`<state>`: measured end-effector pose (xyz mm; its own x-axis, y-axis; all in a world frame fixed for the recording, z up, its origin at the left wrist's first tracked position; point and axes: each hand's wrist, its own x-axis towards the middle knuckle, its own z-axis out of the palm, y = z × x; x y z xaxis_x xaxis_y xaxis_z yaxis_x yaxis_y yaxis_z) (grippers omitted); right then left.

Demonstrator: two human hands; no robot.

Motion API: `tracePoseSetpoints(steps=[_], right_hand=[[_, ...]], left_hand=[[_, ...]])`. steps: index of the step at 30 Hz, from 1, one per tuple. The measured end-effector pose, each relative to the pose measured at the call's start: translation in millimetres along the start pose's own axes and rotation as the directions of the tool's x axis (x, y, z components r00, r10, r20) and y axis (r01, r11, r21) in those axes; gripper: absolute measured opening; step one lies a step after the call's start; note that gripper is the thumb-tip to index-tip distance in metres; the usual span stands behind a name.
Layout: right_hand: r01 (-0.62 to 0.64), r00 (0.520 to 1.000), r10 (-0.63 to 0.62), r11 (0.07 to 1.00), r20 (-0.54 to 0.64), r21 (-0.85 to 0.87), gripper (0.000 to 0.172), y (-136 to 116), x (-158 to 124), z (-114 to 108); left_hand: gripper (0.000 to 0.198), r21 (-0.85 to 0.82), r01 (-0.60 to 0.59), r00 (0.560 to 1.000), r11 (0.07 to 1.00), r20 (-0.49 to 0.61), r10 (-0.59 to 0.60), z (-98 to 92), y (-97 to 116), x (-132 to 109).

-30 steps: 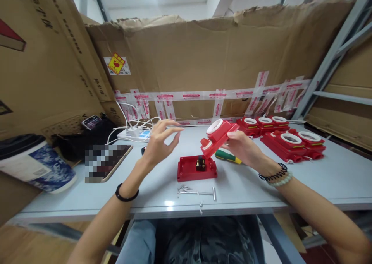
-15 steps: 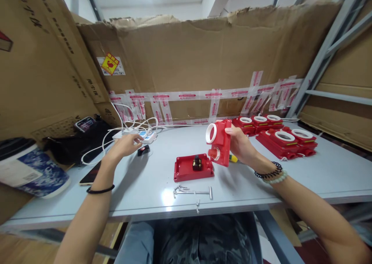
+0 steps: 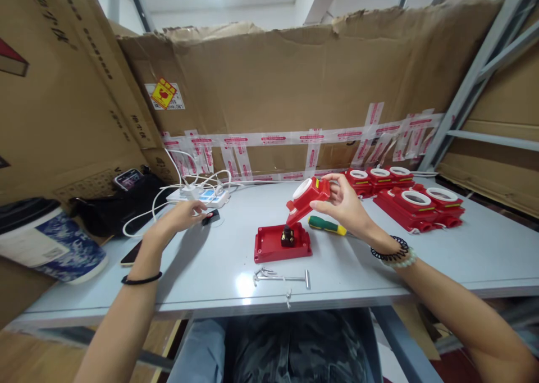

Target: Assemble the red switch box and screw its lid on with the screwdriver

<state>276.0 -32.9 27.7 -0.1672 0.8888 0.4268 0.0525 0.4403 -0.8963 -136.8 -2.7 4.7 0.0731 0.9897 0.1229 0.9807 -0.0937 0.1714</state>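
Note:
My right hand (image 3: 343,206) grips a red plastic cover with a white ring (image 3: 306,196), tilted in the air above the table. Just below it lies a red base plate (image 3: 283,244) with a small black and brass part in its middle. My left hand (image 3: 182,214) reaches left across the table, and its fingers close on a small black and red object (image 3: 209,217) lying near a white power strip (image 3: 197,194). A green and yellow screwdriver (image 3: 326,225) lies under my right hand.
Metal T-handle tools (image 3: 282,278) lie by the front edge. Several finished red units (image 3: 415,196) are lined up at the back right. A phone (image 3: 131,252), black bag (image 3: 113,206) and blue-white cup (image 3: 44,242) sit left. Cardboard walls enclose the grey table (image 3: 463,254).
My left hand went from raised at centre down and left to the small black object. My right hand turned the red cover upright, then tilted it over the base plate.

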Motion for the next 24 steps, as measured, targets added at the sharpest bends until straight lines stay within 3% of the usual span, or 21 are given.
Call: tracePoseSetpoints(steps=[3, 6, 17, 24], right_hand=[[0.097, 0.994, -0.102, 0.989, -0.035, -0.114, 0.06, 2, 0, -1], [0.138, 0.988, -0.144, 0.985, -0.05, -0.101, 0.059, 2, 1, -2], [0.164, 0.983, -0.171, 0.981, -0.064, -0.104, 0.061, 1, 2, -2], [0.184, 0.979, -0.196, 0.969, -0.054, -0.167, 0.06, 1, 1, -2]], left_hand=[[0.053, -0.031, -0.05, 0.998, 0.998, 0.029, 0.051, 10.4, 6, 7], [0.05, -0.056, -0.07, 0.996, 0.996, 0.047, 0.072, 16.0, 8, 12], [0.048, -0.131, -0.108, 0.991, 0.985, 0.071, 0.118, 19.4, 1, 13], [0.051, -0.128, -0.112, 0.991, 0.985, 0.064, 0.121, 19.7, 13, 5]])
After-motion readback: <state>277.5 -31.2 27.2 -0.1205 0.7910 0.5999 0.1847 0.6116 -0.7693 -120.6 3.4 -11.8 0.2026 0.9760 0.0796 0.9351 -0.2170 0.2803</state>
